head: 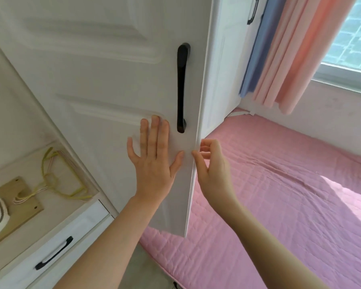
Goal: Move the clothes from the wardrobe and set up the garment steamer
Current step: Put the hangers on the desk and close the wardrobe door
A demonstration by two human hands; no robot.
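While the left hand (pixel 154 159) lies flat, fingers straight, on the door (pixel 104 80) just below-left of the handle (pixel 181 86), the right hand (pixel 211 165) looks like it's pinching the door's edge, right below that handle.

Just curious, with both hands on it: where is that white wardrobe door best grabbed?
Probably the black handle: a long upright bar standing off the wardrobe door near its free edge, so fingers can curl behind it from the front. The right hand only pinches the thin edge; the left hand lies flat.
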